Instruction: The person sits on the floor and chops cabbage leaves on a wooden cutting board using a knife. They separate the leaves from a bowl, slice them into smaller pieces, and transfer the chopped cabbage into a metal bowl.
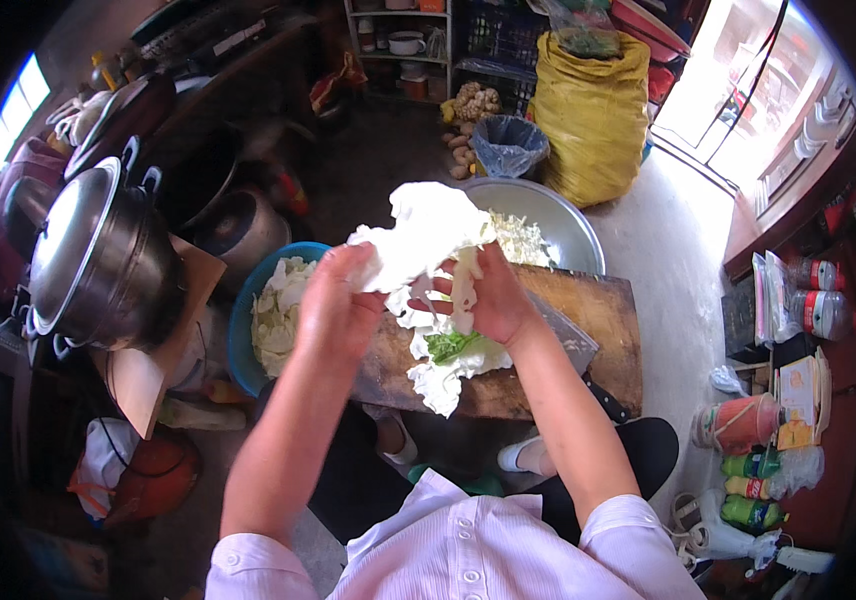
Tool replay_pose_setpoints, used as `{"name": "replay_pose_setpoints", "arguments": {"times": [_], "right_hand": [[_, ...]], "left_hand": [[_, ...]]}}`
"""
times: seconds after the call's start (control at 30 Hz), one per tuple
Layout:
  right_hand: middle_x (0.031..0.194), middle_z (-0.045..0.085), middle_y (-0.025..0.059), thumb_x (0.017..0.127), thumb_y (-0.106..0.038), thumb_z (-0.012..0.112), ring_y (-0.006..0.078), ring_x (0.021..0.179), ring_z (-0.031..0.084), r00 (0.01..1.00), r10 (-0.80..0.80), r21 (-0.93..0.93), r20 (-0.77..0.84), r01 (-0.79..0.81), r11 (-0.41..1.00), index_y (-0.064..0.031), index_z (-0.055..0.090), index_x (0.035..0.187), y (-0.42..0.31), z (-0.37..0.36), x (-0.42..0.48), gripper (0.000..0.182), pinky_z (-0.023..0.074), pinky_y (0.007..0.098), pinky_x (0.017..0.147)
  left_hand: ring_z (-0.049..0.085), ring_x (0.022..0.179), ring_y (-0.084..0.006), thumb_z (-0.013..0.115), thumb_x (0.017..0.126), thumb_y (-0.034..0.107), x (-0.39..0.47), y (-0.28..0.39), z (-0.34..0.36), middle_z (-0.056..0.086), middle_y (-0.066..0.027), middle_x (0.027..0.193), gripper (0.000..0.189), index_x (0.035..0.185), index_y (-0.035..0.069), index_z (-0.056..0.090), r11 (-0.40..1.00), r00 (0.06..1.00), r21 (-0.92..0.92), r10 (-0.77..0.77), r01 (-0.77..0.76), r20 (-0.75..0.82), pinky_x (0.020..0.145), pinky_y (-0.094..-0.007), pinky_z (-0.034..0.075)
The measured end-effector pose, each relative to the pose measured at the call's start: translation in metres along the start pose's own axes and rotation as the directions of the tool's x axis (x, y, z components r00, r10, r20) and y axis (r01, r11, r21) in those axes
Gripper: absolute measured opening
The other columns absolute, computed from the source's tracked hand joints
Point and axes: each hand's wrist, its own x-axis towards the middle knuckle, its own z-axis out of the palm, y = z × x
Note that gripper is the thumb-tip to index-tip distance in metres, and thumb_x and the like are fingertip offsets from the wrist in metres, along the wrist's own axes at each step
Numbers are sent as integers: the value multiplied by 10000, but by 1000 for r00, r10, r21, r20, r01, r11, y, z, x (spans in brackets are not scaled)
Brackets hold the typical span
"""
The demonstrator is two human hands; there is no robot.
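My left hand (339,304) grips the near left edge of a large pale cabbage leaf (428,232), held up above a wooden cutting board (612,307). My right hand (499,296) is at the leaf's right side, with a torn strip hanging over its palm and its fingers spread. More cabbage leaves (465,364), one with a green part, lie on the board beneath. A kitchen knife (572,337) rests on the board to the right; its black handle (608,401) sticks out over the near edge, and my right forearm partly covers it.
A blue basin (240,330) of torn cabbage stands left of the board. Beyond it sits a metal basin (582,229) with shredded cabbage (522,236). A large lidded pot (109,255) stands on a wooden board at left. Behind are a lined bin (510,146) and a yellow sack (589,120).
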Motion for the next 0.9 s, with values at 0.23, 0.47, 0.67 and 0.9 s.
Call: {"name": "replay_pose_setpoints", "arguments": {"times": [0.23, 0.47, 0.67, 0.9], "right_hand": [[1203, 599, 89, 920, -549, 479, 235, 1072, 591, 923, 375, 516, 82, -362, 777, -52, 486, 1293, -22, -30, -32, 621, 512, 443, 857], [990, 664, 157, 858, -185, 606, 260, 947, 648, 851, 407, -121, -333, -466, 876, 53, 550, 1122, -9, -47, -15, 360, 536, 402, 747], [1088, 609, 246, 804, -226, 660, 398, 1029, 586, 930, -24, -916, -366, -355, 187, 52, 553, 1179, 15, -39, -23, 479, 458, 436, 915], [1112, 586, 243, 797, -178, 680, 390, 997, 577, 939, -207, -946, -275, -226, 233, 25, 579, 1137, 22, -36, -17, 409, 453, 446, 881]], "left_hand": [[576, 1010, -225, 497, 928, 76, 27, -159, -68, 552, -135, 1107, 204, 1110, 12, 431, 989, 989, 10, 146, -146, 23, 877, -349, 497], [553, 995, -186, 485, 896, 57, -8, -196, -57, 546, -128, 1150, 408, 1288, -8, 394, 935, 961, 236, 235, -265, 148, 868, -309, 455], [553, 838, -150, 535, 814, 22, -2, -167, -57, 600, -94, 1014, 426, 1236, -23, 491, 947, 995, 314, -85, 63, 56, 717, -279, 450], [597, 862, -156, 535, 848, 75, 3, -152, -69, 602, -140, 1058, 533, 1330, -93, 383, 733, 953, 680, -199, -10, 228, 772, -290, 494]]}}
